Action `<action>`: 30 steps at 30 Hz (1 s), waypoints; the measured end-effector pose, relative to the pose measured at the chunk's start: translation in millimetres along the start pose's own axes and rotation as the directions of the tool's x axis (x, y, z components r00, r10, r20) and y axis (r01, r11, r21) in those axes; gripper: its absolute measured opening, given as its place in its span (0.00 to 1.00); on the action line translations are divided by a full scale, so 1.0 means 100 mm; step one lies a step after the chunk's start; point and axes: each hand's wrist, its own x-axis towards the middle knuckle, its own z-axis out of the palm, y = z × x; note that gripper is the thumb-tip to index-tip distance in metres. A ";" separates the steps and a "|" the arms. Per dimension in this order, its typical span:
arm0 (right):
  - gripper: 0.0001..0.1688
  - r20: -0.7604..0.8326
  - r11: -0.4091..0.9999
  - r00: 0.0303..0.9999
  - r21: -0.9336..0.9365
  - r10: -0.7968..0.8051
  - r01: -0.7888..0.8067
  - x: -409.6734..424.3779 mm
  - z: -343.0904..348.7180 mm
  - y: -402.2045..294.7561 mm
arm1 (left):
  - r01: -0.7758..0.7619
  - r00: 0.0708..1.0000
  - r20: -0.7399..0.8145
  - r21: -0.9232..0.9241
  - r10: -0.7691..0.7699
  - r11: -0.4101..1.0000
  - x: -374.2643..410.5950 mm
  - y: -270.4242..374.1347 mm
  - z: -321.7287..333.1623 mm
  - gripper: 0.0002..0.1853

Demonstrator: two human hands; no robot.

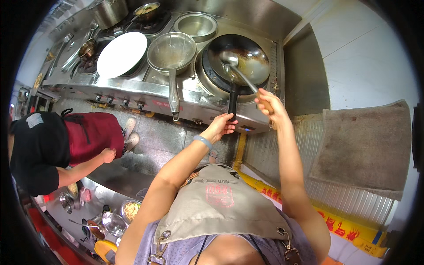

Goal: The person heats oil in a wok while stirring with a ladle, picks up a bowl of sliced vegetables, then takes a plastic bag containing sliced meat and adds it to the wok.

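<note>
A dark wok sits tilted on the burner ring at the right end of the stove, with a little glossy liquid inside. My left hand grips the end of its black handle, thumb on top and fingers curled below. In my right hand is the wooden grip of a metal ladle. The ladle's bowl is inside the wok, over its left side. Just left of the wok, a fine-mesh strainer rests on a pot, its handle jutting past the stove's front edge.
Behind the strainer stands a metal basin. A white oval plate lies over the burners further left, near a tall pot. A co-worker in a red apron stands at left. Bowls of food line the counter behind. A cloth hangs at right.
</note>
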 end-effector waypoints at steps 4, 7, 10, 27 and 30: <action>0.39 -0.092 0.997 0.993 -0.045 -0.068 0.064 0.31 -0.05 0.14 | 0.001 1.000 0.004 0.023 -0.001 1.000 -0.06 0.04 0.08 0.09; 0.40 -0.098 0.985 0.994 -0.170 -0.047 0.030 -0.17 0.08 0.11 | -0.018 0.999 -0.035 0.014 0.018 1.000 -0.04 0.03 0.00 0.09; 0.39 0.016 0.998 1.000 -0.070 -0.005 0.006 -0.31 0.06 0.02 | -0.022 0.999 -0.033 -0.004 0.022 1.000 -0.03 0.00 -0.02 0.09; 0.35 -0.003 0.999 0.999 0.038 -0.038 0.038 0.24 0.02 -0.01 | -0.034 0.999 -0.029 0.025 0.035 0.999 0.00 0.00 0.07 0.10; 0.37 -0.120 0.995 0.991 -0.083 -0.059 0.050 0.25 -0.02 0.02 | -0.050 0.998 -0.042 0.018 0.050 0.999 -0.04 0.02 0.09 0.10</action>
